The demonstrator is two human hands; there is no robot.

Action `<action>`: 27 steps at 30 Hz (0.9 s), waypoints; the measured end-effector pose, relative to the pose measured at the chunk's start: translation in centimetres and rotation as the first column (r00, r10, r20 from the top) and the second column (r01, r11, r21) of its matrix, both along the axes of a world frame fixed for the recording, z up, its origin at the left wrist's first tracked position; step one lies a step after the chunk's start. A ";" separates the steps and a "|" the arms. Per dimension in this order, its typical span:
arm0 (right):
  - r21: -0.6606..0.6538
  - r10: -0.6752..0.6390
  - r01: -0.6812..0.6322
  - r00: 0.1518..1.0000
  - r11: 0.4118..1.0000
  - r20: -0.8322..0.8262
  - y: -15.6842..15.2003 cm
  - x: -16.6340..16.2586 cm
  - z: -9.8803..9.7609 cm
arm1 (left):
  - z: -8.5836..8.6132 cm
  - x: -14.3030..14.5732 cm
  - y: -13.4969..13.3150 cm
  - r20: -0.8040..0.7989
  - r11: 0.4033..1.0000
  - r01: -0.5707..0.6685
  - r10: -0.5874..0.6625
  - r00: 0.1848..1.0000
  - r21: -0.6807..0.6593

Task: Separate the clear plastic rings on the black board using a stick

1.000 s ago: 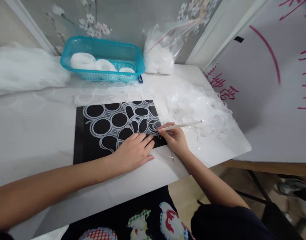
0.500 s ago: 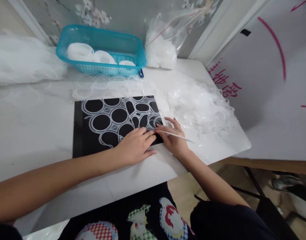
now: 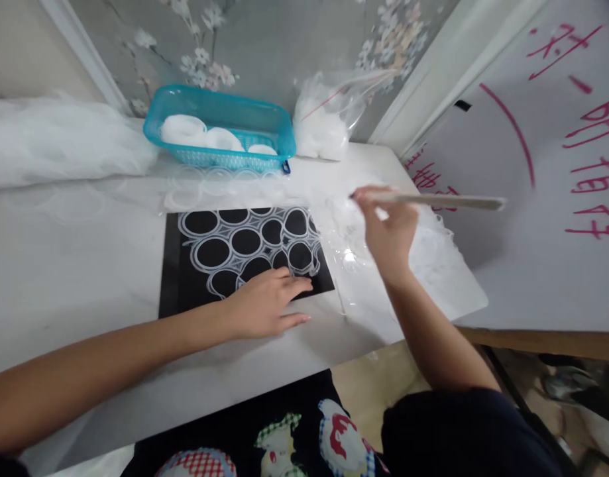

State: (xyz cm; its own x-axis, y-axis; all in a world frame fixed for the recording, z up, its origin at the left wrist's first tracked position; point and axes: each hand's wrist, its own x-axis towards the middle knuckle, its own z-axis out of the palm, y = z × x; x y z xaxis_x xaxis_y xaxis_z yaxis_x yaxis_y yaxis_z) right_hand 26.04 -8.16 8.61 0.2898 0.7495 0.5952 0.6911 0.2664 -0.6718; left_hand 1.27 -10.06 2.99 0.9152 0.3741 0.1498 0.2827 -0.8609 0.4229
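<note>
A black sheet (image 3: 172, 291) lies on the white table, covered with translucent white rings (image 3: 228, 228) joined edge to edge. My left hand (image 3: 267, 301) rests on the sheet's near edge, fingers stretched and spread, nothing in it; its forearm hides part of the sheet. Raised above the table to the right, my right hand (image 3: 393, 232) pinches a slender whitish stick-like tool (image 3: 456, 200) with a dark tip showing by the fingertips. Motion blurs the tool, so I cannot tell its exact kind. At the sheet's right edge some rings look loose or overlapping.
A blue plastic basket (image 3: 219, 106) at the back holds white ring stacks. Beside it stands a clear zip bag (image 3: 324, 126) with white contents. Clear ring pieces (image 3: 433, 271) are heaped at right, near a whiteboard (image 3: 523, 265). A white bundle (image 3: 60, 142) lies at left.
My right hand has lifted off the sheet's right edge, up and to the right, with the tool. Squashed rings at the sheet's right now look rounder. My left hand stays on the sheet.
</note>
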 end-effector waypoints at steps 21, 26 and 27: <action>-0.364 0.598 -0.669 0.743 0.648 -0.302 0.5 -16.8 -8.1 | -2.4 -13.5 -1.3 0.074 0.815 -0.249 0.248 0.966 0.523; -0.325 0.613 -0.670 0.742 0.667 -0.271 0.0 -16.5 -8.5 | -2.8 -13.6 -1.2 0.072 0.818 -0.250 0.250 0.966 0.518; -0.324 0.617 -0.669 0.743 0.669 -0.258 0.0 -16.4 -8.5 | -2.8 -13.5 -1.2 0.071 0.821 -0.251 0.251 0.965 0.513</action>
State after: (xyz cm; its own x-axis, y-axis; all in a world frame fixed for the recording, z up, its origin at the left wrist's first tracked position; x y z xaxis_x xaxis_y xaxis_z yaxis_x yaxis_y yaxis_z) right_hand 9.62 -8.20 0.09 -0.3022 0.9266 0.2238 0.3536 0.3270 -0.8764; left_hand -12.25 -11.29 0.17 0.8003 0.4598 0.3849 0.5187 -0.8528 -0.0598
